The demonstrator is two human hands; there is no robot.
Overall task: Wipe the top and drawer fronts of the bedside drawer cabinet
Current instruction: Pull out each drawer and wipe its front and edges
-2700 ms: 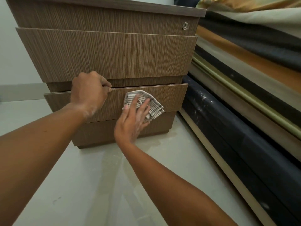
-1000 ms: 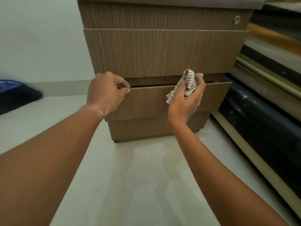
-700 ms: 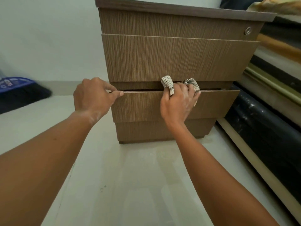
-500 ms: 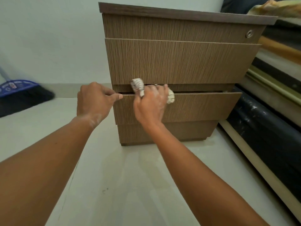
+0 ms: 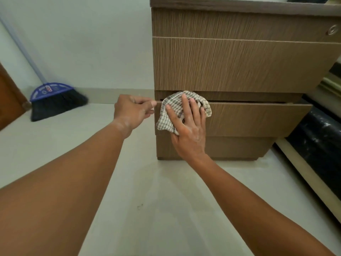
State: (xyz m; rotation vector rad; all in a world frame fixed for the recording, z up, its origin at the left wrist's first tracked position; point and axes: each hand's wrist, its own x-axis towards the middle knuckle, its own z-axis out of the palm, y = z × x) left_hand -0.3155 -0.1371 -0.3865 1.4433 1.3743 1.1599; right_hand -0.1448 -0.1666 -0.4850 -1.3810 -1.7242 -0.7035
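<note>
Room: pale plain wall (image 5: 88,34), skirting strip at its foot, smooth off-white floor (image 5: 151,209) with a faint sheen and one small dark speck.

Item 1, bedside drawer cabinet (image 5: 239,65): brown laminate with fine vertical grain, darker top slab, standing on the floor against the wall. Round metal lock (image 5: 331,30) at the upper right of the top front. Deep middle front closed. Lower drawer front (image 5: 258,119) stands slightly out, a dark gap along its upper edge.

Item 2, checked cloth (image 5: 167,117): white weave with a dark grid, crumpled, pressed flat on the left end of the lower drawer front, its upper fold reaching over the drawer's top edge.

Item 3, right hand (image 5: 188,130): palm on the cloth, fingers (image 5: 185,106) spread and extended upward, holding the cloth against the wood rather than gripping it.

Item 4, left hand (image 5: 132,111): fingers curled, thumb and forefinger pinching the left corner of the drawer's top edge.

Item 5, broom (image 5: 53,102): blue plastic head, black bristles, pale handle leaning on the wall at far left.

Item 6, dark wrapped bed base (image 5: 321,145) along the right edge.

Change from half a second earlier: the cloth was bunched in a closed right fist on the drawer's top edge; it is now opened out lower on the front's left end. Left hand's pinch unchanged.
</note>
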